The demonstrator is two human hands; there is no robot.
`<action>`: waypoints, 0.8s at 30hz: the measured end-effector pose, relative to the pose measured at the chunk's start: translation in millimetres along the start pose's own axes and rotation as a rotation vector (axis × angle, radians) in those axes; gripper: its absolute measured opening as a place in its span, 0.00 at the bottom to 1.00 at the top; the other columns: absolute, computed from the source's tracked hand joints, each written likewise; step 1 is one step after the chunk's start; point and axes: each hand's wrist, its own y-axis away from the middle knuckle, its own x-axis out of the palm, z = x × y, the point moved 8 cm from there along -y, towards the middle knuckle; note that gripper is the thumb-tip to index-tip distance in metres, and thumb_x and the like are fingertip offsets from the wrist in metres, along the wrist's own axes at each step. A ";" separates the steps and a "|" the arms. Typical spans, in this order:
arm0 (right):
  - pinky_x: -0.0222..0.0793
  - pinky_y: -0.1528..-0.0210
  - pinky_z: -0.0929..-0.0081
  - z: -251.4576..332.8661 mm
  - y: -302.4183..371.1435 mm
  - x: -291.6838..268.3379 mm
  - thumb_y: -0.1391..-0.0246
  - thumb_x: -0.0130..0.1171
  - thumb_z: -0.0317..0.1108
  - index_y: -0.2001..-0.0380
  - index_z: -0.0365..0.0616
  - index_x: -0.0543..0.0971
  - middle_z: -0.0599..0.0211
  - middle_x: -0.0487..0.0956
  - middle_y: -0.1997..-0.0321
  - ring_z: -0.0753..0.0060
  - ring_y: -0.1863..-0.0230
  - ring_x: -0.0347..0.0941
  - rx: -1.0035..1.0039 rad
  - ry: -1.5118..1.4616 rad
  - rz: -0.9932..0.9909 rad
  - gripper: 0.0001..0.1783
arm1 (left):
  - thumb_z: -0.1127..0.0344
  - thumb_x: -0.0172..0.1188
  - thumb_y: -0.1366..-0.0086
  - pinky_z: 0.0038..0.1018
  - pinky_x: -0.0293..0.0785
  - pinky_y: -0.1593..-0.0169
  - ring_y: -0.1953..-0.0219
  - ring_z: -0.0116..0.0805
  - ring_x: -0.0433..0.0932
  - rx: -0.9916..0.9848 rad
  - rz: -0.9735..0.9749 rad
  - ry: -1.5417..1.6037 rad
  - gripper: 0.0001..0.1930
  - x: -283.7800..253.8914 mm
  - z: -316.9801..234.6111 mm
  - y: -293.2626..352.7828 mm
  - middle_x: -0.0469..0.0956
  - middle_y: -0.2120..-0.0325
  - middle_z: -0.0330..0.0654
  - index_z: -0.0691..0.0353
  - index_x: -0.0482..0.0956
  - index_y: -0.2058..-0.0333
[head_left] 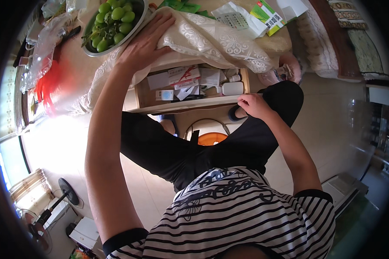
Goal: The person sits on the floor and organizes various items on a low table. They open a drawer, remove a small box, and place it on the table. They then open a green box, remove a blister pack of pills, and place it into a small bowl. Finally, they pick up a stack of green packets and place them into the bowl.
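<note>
My left hand (146, 46) lies on the cream patterned tablecloth (229, 41), fingers stretched out and thumb apart, beside a metal bowl (143, 22) of green grapes (115, 20). Below the raised cloth edge a wooden drawer (194, 103) is pulled out toward me. Inside it lie a white bottle (232, 89), a small white-and-blue box (164, 95), a red-and-white box (183, 75) and several papers. My right hand (254, 105) is at the right end of the drawer front, by my knee, its fingers curled against the front edge.
A green-and-yellow box (268, 17) and a white paper packet (237, 19) lie on the table. Clear plastic bags (47, 43) and something red (47, 86) are at the left. An orange round object (212, 138) shows beneath the drawer. A black-based stand (68, 191) is at lower left.
</note>
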 end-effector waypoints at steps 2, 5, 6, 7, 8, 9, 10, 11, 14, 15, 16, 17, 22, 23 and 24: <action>0.69 0.70 0.73 -2.8 -5.4 8.3 0.52 0.57 0.28 0.69 0.37 0.76 0.59 0.78 0.76 0.63 0.74 0.76 0.010 -0.036 0.007 0.06 | 0.64 0.59 0.46 0.34 0.47 0.33 0.35 0.40 0.50 0.056 -0.030 0.044 0.35 -0.7 0.5 0.1 0.54 0.37 0.40 0.51 0.57 0.39; 0.69 0.71 0.74 -2.4 -16.8 14.8 0.52 0.58 0.28 0.71 0.37 0.76 0.61 0.78 0.76 0.67 0.75 0.75 0.034 -0.136 -0.055 0.06 | 0.69 0.58 0.49 0.34 0.47 0.33 0.35 0.40 0.51 0.046 -0.056 0.076 0.35 -0.7 3.4 -0.4 0.55 0.38 0.41 0.51 0.59 0.40; 0.69 0.71 0.73 -0.7 -19.1 17.0 0.52 0.58 0.28 0.72 0.38 0.76 0.60 0.78 0.77 0.66 0.75 0.76 0.055 -0.166 -0.066 0.05 | 0.69 0.57 0.49 0.34 0.47 0.33 0.35 0.40 0.51 0.041 -0.057 0.085 0.35 -0.7 3.0 -0.9 0.55 0.38 0.41 0.51 0.60 0.40; 0.69 0.71 0.72 2.4 -20.2 19.3 0.53 0.58 0.29 0.73 0.39 0.76 0.60 0.78 0.77 0.64 0.76 0.76 0.076 -0.195 -0.078 0.05 | 0.70 0.56 0.49 0.34 0.47 0.33 0.35 0.41 0.51 0.036 -0.058 0.095 0.34 -1.4 1.8 -1.3 0.56 0.38 0.42 0.51 0.60 0.40; 0.69 0.72 0.71 4.7 -21.7 20.7 0.53 0.58 0.29 0.73 0.39 0.76 0.59 0.78 0.78 0.63 0.76 0.76 0.093 -0.225 -0.089 0.04 | 0.70 0.56 0.49 0.34 0.47 0.33 0.35 0.41 0.51 0.029 -0.060 0.101 0.34 -3.2 1.5 -1.1 0.56 0.38 0.42 0.52 0.61 0.40; 0.69 0.72 0.71 5.3 -22.3 26.9 0.53 0.58 0.29 0.74 0.39 0.76 0.59 0.78 0.78 0.63 0.76 0.76 0.091 -0.212 -0.053 0.04 | 0.71 0.55 0.49 0.34 0.47 0.33 0.35 0.41 0.51 0.024 -0.061 0.099 0.34 -4.0 1.5 -0.8 0.56 0.38 0.42 0.52 0.61 0.40; 0.69 0.72 0.71 4.6 -22.4 34.3 0.54 0.58 0.29 0.74 0.40 0.76 0.60 0.78 0.78 0.64 0.76 0.76 0.089 -0.200 -0.017 0.04 | 0.71 0.54 0.49 0.34 0.47 0.33 0.35 0.41 0.51 0.021 -0.062 0.097 0.34 -4.5 1.4 -0.5 0.56 0.38 0.42 0.52 0.61 0.40; 0.69 0.72 0.72 4.9 -21.5 40.3 0.54 0.59 0.29 0.75 0.40 0.76 0.60 0.78 0.78 0.64 0.76 0.76 0.088 -0.187 0.018 0.04 | 0.72 0.53 0.49 0.34 0.47 0.33 0.35 0.41 0.51 0.018 -0.063 0.096 0.33 -4.4 1.2 -0.4 0.57 0.38 0.42 0.52 0.61 0.40; 0.68 0.72 0.70 8.4 -20.1 47.5 0.55 0.60 0.30 0.75 0.40 0.76 0.60 0.77 0.78 0.61 0.76 0.75 0.071 -0.162 0.024 0.05 | 0.72 0.45 0.50 0.35 0.46 0.33 0.35 0.41 0.51 0.028 -0.075 0.121 0.33 -5.3 -1.1 -2.2 0.57 0.39 0.45 0.55 0.63 0.41; 0.68 0.72 0.70 8.2 -19.4 49.0 0.55 0.60 0.30 0.76 0.40 0.76 0.60 0.77 0.78 0.61 0.76 0.75 0.073 -0.137 0.022 0.06 | 0.72 0.44 0.51 0.35 0.46 0.33 0.35 0.41 0.51 0.018 -0.070 0.129 0.33 -5.0 -0.9 -2.2 0.57 0.39 0.45 0.55 0.63 0.41; 0.68 0.71 0.67 8.3 -20.4 50.0 0.55 0.60 0.31 0.75 0.40 0.76 0.57 0.77 0.77 0.56 0.74 0.75 0.074 -0.138 0.013 0.06 | 0.73 0.44 0.52 0.35 0.46 0.33 0.35 0.41 0.51 0.010 -0.064 0.136 0.33 -5.2 -0.1 -1.3 0.57 0.39 0.45 0.55 0.63 0.41; 0.68 0.71 0.66 7.3 -19.5 48.2 0.54 0.60 0.31 0.75 0.40 0.76 0.57 0.77 0.77 0.55 0.73 0.75 0.041 -0.148 -0.018 0.06 | 0.73 0.43 0.52 0.35 0.46 0.33 0.35 0.41 0.51 0.010 -0.064 0.152 0.34 -3.6 -1.4 -4.2 0.58 0.39 0.45 0.55 0.63 0.41; 0.69 0.69 0.62 7.6 -20.7 45.1 0.53 0.58 0.30 0.73 0.41 0.76 0.55 0.77 0.75 0.50 0.70 0.74 -0.044 -0.179 -0.095 0.05 | 0.64 0.44 0.47 0.35 0.45 0.34 0.35 0.44 0.51 0.002 -0.025 0.167 0.31 -4.3 0.6 -2.7 0.57 0.39 0.47 0.58 0.62 0.41; 0.69 0.69 0.62 9.5 -24.6 41.0 0.53 0.58 0.30 0.73 0.41 0.76 0.54 0.77 0.75 0.50 0.70 0.75 -0.055 -0.168 -0.112 0.05 | 0.64 0.44 0.46 0.35 0.45 0.34 0.35 0.45 0.51 0.006 -0.033 0.171 0.30 -7.6 -1.0 -2.1 0.57 0.39 0.48 0.59 0.63 0.41; 0.69 0.68 0.63 9.4 -27.0 38.4 0.53 0.58 0.30 0.73 0.41 0.76 0.54 0.77 0.75 0.50 0.70 0.75 -0.055 -0.163 -0.116 0.05 | 0.64 0.45 0.46 0.36 0.46 0.34 0.35 0.46 0.52 0.020 -0.042 0.178 0.30 -9.2 -4.3 -4.0 0.58 0.39 0.49 0.59 0.63 0.42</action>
